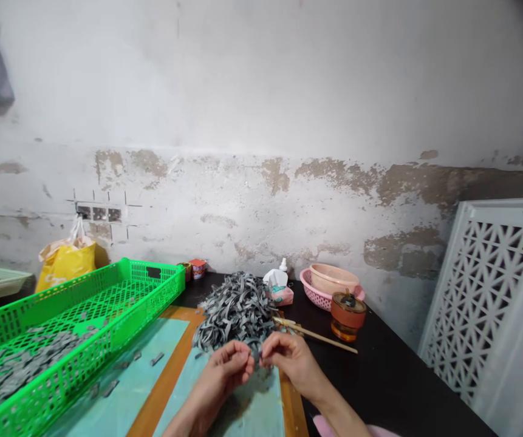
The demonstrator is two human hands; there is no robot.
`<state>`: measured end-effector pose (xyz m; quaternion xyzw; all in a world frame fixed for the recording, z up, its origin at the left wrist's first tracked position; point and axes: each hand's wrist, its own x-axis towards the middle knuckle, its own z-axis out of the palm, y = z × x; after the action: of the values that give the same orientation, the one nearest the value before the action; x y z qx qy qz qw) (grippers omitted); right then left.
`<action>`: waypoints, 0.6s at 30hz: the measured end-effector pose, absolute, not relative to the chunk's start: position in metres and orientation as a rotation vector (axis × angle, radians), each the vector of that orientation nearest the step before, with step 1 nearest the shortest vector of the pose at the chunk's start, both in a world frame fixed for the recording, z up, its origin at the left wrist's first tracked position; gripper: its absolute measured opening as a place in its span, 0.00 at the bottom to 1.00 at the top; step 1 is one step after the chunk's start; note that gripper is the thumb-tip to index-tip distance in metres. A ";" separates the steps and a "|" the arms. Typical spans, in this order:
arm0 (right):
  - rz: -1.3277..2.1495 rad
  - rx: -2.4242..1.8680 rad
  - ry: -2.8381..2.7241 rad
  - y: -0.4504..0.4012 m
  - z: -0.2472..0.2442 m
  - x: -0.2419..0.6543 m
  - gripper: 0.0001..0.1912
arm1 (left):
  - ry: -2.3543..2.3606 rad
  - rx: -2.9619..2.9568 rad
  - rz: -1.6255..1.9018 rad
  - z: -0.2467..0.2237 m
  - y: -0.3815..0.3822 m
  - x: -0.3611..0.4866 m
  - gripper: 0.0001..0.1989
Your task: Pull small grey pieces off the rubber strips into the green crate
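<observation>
My left hand (229, 370) and my right hand (291, 361) face each other close together over the light blue work sheet (179, 394). Thumb and fingers are pinched on both, and a small dark bit shows by the right fingertips, too small to name. Just beyond them rises a heap of thin grey strips (238, 309), loosely tangled. A few small folded grey pieces (156, 359) lie on the sheet to the left. More such pieces (37, 358) are spread in the green plastic crate (124, 328).
Wooden sticks (325, 340) lie right of the heap. Behind are a tissue pack (282, 295), a pink basket (309, 290) with a bowl (334, 276), and a lidded amber jar (347, 318). A yellow bag (67, 264) stands behind the crate; a white lattice panel (493, 291) stands right.
</observation>
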<state>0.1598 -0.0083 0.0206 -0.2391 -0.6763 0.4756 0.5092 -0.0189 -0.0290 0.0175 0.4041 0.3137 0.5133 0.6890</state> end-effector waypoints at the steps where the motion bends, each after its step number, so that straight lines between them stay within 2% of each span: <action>1: 1.189 -0.568 -1.591 -0.008 0.020 0.159 0.03 | 0.703 0.875 1.179 0.018 -0.029 -0.019 0.12; 4: 1.146 -0.588 -1.592 -0.010 0.018 0.157 0.04 | 0.726 0.851 1.189 0.019 -0.030 -0.018 0.12; 10: 0.811 -0.630 -1.755 -0.013 0.020 0.155 0.05 | 0.770 1.048 1.208 0.019 -0.032 -0.015 0.14; 18: 0.811 -0.585 -1.769 -0.014 0.021 0.155 0.06 | 0.741 1.035 1.195 0.017 -0.033 -0.013 0.15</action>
<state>0.1553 -0.0144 0.0206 -0.2448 -0.7399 0.3393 0.5268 -0.0134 -0.0334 0.0173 0.4544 0.3252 0.5244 0.6424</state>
